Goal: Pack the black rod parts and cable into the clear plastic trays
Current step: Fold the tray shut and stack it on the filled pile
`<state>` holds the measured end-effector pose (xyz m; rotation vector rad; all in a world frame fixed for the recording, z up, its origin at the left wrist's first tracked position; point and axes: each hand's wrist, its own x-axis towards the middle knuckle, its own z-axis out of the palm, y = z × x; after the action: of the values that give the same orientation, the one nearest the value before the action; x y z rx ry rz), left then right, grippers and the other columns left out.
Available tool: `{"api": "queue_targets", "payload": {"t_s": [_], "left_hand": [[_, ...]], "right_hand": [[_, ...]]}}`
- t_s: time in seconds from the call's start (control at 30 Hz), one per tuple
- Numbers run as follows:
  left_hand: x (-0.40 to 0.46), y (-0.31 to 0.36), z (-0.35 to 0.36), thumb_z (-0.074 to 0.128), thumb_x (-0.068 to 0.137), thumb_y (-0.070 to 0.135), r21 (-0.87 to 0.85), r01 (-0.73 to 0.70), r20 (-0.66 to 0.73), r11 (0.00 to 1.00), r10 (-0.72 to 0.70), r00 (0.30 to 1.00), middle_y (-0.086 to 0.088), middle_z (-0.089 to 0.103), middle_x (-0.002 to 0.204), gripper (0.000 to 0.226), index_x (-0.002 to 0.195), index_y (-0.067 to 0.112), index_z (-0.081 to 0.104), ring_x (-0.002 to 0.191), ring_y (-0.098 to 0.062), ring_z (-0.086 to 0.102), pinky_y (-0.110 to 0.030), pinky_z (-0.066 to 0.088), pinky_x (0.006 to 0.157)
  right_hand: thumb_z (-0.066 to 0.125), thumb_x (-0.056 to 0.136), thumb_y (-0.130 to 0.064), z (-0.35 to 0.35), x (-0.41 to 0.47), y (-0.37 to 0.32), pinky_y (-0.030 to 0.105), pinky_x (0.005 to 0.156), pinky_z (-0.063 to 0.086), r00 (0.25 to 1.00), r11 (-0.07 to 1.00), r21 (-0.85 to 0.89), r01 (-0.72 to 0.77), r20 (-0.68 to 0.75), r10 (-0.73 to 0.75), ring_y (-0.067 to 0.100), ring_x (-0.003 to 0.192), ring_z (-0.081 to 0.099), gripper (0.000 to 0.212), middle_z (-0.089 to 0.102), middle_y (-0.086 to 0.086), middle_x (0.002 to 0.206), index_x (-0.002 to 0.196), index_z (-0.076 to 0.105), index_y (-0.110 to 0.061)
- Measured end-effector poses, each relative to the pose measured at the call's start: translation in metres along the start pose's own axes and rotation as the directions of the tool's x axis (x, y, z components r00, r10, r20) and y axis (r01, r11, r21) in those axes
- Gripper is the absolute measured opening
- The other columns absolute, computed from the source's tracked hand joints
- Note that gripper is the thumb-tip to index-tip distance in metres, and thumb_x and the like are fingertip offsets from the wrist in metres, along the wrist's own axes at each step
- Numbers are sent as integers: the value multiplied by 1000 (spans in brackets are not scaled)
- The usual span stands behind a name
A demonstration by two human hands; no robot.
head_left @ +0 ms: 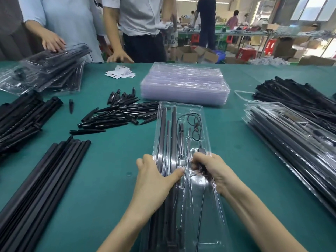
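Tray (197,113) of clear plastic lies lengthwise before me in the middle of the green surface (112,160), running from my near edge toward the far one. Long black rods (163,135) sit in its left channels, and the thin black cable (195,124) lies coiled in its far right pocket, its lead trailing back toward me along the right side. My left hand (156,177) rests on the tray's left half, fingers curled over its left rim, thumb pressing flat on the plastic near the centre. My right hand (209,170) is curled round the cable's small black plug in the tray's right half. A stack of empty trays (183,86) sits just beyond, toward the far edge. Loose black spikes (116,113) are heaped left of my tray, more long rods (45,179) lie near the left edge, and filled trays (291,139) are piled at the right edge.
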<state>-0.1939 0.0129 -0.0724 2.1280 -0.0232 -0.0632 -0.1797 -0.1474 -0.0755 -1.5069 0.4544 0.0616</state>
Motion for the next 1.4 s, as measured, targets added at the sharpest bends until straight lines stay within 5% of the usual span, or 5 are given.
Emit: {"api": "queue_targets", "payload": {"t_s": [0.23,0.47,0.7,0.97,1.4], "left_hand": [[5,0,-6,70,73,57,-28,50,51,998,-49,997,7,37,104,56,99,17,39,88,-4,44,-21,34,62],[9,-1,-8,69,75,57,-41,90,70,995,-87,994,4,35,114,61,107,14,39,100,-14,42,-23,33,64],[8,-5,-8,67,75,60,-62,101,111,993,-94,989,11,25,117,67,115,20,31,106,-8,33,-25,30,84],[9,-5,-7,69,74,59,-55,90,108,994,-84,991,3,32,127,76,125,13,36,109,-13,39,-28,33,84],[12,-8,-4,70,70,60,-71,103,105,992,-95,990,3,36,123,78,124,12,40,110,-14,45,-27,35,84]], "right_hand": [[54,81,-6,-3,-7,-1,11,38,31,995,997,-28,75,63,-73,6,40,40,21,51,1,51,61,52,-9],[66,83,-20,-5,-5,0,25,61,37,994,999,14,-33,109,31,10,53,47,24,54,-2,58,61,60,-14],[66,85,-15,-2,-10,1,18,48,47,995,998,57,-18,103,12,12,50,59,21,65,6,61,68,68,-3],[63,85,-14,-7,-8,1,25,62,43,991,1000,7,-5,137,4,10,55,56,24,65,5,64,63,69,-7],[54,81,0,-5,-10,0,15,46,44,996,995,86,-59,75,52,10,47,51,19,59,7,59,66,65,-3]]}}
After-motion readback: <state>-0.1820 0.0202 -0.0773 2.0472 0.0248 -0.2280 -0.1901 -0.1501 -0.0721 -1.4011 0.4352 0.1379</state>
